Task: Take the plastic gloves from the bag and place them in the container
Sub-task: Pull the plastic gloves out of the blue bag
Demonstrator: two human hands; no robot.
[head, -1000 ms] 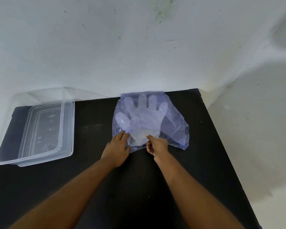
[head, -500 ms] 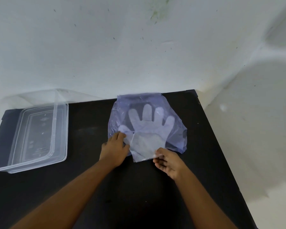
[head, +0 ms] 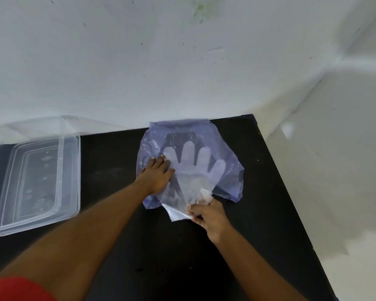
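Plastic gloves (head: pixel 194 168), a flat clear stack, half out of the bluish bag (head: pixel 228 170) on the black counter (head: pixel 269 213); glove fingers still inside, pointing to 12 o'clock. Right hand (head: pixel 208 216) pinches the cuff edge at the bag's 6 o'clock mouth. Left hand (head: pixel 155 177) lies flat, fingers spread, pressing the bag's 9 o'clock side. Clear container (head: pixel 68 170) sits well apart at 9 o'clock, nothing visible inside.

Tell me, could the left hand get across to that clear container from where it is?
Probably yes: the black table lies bare between the left hand and the container, though that hand presses on the bag.
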